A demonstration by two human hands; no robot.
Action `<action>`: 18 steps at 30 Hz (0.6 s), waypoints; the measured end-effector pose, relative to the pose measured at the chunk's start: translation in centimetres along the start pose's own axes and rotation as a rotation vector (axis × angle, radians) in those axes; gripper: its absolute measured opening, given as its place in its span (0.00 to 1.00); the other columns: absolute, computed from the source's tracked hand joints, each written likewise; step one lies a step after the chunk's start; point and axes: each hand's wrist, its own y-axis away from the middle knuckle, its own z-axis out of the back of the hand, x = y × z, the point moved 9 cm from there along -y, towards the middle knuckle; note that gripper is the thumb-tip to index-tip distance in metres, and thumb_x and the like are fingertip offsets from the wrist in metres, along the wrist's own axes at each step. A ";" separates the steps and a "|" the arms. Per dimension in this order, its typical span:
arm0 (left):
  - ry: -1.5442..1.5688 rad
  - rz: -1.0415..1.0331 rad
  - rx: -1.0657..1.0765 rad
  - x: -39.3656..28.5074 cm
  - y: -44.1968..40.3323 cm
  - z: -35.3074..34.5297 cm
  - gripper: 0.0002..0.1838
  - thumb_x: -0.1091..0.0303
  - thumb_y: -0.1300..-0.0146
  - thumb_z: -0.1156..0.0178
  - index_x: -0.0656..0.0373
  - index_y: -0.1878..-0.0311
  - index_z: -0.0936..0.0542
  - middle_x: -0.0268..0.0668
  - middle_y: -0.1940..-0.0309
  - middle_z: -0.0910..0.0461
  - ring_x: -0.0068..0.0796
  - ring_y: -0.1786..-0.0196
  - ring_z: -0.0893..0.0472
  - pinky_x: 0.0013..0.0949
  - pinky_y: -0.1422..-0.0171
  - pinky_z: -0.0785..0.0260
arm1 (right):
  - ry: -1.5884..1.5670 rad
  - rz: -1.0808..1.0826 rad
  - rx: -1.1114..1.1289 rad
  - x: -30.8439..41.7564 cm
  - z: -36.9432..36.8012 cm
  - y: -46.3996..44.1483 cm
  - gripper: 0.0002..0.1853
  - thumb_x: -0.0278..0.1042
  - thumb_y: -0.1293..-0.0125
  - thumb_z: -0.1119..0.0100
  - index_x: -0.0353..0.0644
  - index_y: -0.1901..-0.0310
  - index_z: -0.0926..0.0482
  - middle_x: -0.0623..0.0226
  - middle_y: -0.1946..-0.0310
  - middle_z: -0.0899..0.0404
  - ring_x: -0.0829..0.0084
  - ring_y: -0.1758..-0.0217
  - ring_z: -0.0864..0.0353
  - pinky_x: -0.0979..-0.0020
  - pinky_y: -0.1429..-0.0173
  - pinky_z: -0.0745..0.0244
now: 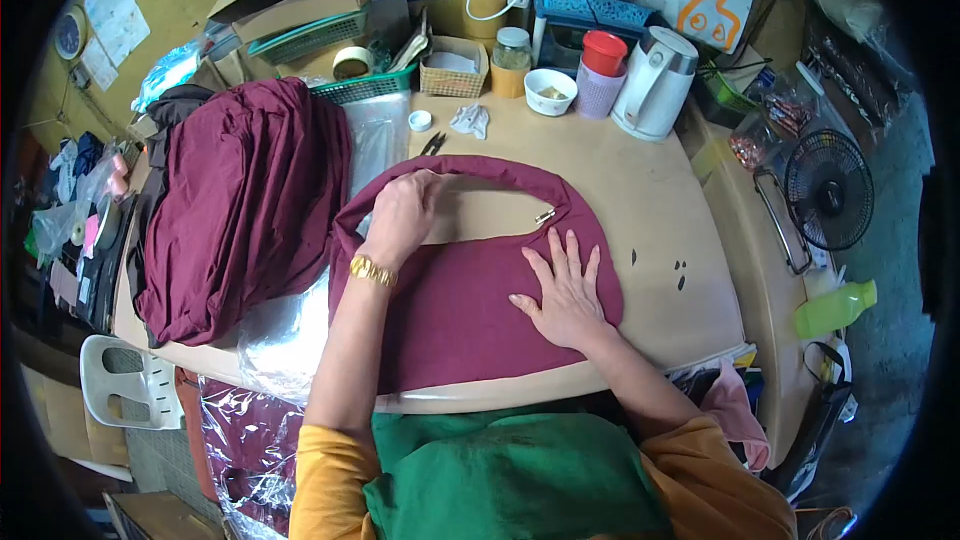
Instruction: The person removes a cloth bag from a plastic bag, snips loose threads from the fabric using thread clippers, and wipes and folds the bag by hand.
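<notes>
A maroon garment (455, 310) lies spread on the table in front of me, its upper band curving in a loop with bare table showing through. My left hand (402, 212) is closed on the upper left of this band; the fingertips are partly hidden. Flat on the cloth at the right, my right hand (568, 292) has its fingers spread. A small white label (544, 216) sits on the band just above the right fingertips. Beyond the loop lie small black thread snips (434, 144).
A tall pile of maroon cloth (240, 210) stands at left, with clear plastic (285, 340) beside it. Along the back are a basket (453, 67), a jar (511, 62), a bowl (550, 92) and a white kettle (655, 85). A black fan (828, 190) is at right.
</notes>
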 end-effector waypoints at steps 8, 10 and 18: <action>-0.204 -0.195 0.083 1.8 8.7 1.2 0.19 0.67 0.34 0.41 0.58 0.40 0.22 0.48 0.38 0.25 0.49 0.30 0.31 0.48 0.27 0.41 | -0.004 0.033 0.169 -0.2 -0.7 -0.1 0.43 0.69 0.32 0.53 0.51 0.23 0.45 0.44 0.21 0.61 0.42 0.17 0.70 0.28 0.25 0.78; -0.170 -0.162 -0.166 0.7 8.6 6.0 0.22 0.70 0.43 0.33 0.57 0.43 0.21 0.47 0.44 0.24 0.46 0.40 0.26 0.46 0.39 0.36 | 0.031 0.096 0.072 -0.4 2.3 -0.5 0.40 0.60 0.35 0.41 0.48 0.27 0.38 0.43 0.24 0.50 0.43 0.20 0.56 0.35 0.24 0.60; -0.274 0.058 -0.031 5.7 4.8 6.3 0.12 0.76 0.51 0.31 0.61 0.63 0.23 0.43 0.68 0.24 0.48 0.62 0.21 0.46 0.56 0.28 | -0.136 0.172 -0.199 -5.5 6.5 -11.0 0.12 0.29 0.46 0.31 0.38 0.64 0.25 0.55 0.64 0.23 0.53 0.53 0.22 0.55 0.45 0.33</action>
